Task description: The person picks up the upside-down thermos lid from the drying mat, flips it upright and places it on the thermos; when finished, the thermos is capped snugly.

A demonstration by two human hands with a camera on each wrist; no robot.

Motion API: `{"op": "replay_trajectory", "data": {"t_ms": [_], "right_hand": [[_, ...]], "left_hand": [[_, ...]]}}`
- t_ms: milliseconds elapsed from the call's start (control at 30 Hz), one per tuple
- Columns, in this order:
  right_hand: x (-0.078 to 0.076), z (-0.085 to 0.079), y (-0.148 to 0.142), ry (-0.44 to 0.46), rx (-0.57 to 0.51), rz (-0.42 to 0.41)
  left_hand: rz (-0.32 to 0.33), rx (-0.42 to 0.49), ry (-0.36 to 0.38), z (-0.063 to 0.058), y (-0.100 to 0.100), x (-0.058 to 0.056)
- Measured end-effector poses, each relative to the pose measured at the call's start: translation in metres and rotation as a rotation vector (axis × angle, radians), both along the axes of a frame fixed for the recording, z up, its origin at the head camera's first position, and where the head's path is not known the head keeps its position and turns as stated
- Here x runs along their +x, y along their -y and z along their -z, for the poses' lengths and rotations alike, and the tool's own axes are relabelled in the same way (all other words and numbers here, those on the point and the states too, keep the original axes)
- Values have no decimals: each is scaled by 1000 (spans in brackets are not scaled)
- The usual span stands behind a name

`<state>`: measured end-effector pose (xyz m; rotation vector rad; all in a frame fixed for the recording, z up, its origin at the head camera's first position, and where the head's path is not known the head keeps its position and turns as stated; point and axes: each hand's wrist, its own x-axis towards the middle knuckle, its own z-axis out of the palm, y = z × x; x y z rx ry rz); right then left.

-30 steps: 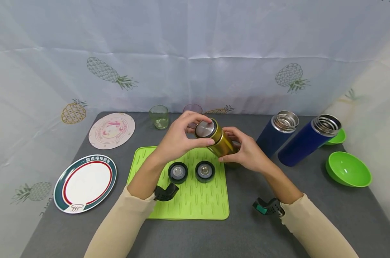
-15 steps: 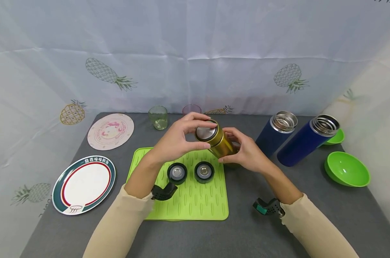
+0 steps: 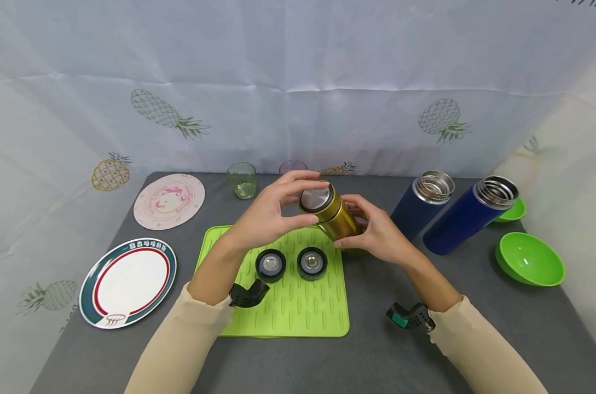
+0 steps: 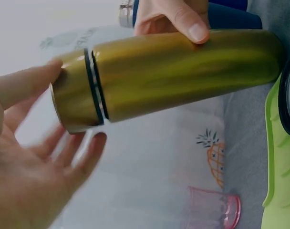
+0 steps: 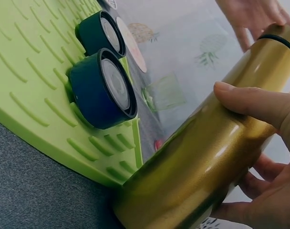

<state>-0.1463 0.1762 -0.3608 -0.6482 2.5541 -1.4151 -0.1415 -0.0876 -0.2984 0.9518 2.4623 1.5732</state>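
Observation:
My right hand (image 3: 378, 235) grips the body of a gold vacuum flask (image 5: 202, 157) from the right. The flask stands on the table just beyond the mat's right edge. My left hand (image 3: 273, 213) is at its top, thumb and fingers around the gold lid (image 4: 74, 93) with its steel top. The fingers are spread and blurred in the left wrist view, with the thumb on the lid's side. A dark ring shows between lid and body. Two dark caps, a left cap (image 3: 270, 265) and a right cap (image 3: 312, 263), lie with undersides up on the green mat (image 3: 298, 312).
Right of the flask stand two blue flasks without lids, a dark one (image 3: 413, 210) and a brighter one (image 3: 462, 219). Green bowls (image 3: 529, 260) are at the far right. A green glass (image 3: 242, 180) and a pink glass (image 4: 209, 207) stand behind. Left are a white plate (image 3: 132, 282) and pink disc (image 3: 169, 201).
My left thumb and fingers have shifted slightly around the lid, with the thumb now a little further left. The right hand and flask stay in place.

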Motion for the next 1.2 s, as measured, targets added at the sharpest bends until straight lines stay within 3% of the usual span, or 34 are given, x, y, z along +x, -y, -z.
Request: {"op": "replay_trajectory", "data": {"t_ms": [133,333,533,733,933,1133,1200], "right_hand": [[0,0,1,-2,-4,-11],[1,1,0,8,2,1],[-1,1,0,10,5,-11],[0,1,0,12,12,-8],[1,-1,0,5,-2,-22],[2,-5,3,-2,19,-13],[2,-7,4,-5,32,-10]], "left_hand": [[-44,-42,-30,0,-3,1],[77,-58,-76,-4,0,2],[-25,-126,-97,-7,-5,6],[62,-134,-110,-13,-1,5],[-27,-166,-93,-11,-4,5],[62,-141,-110,-13,2,4],[60,-144,-101,-14,3,5]]}}
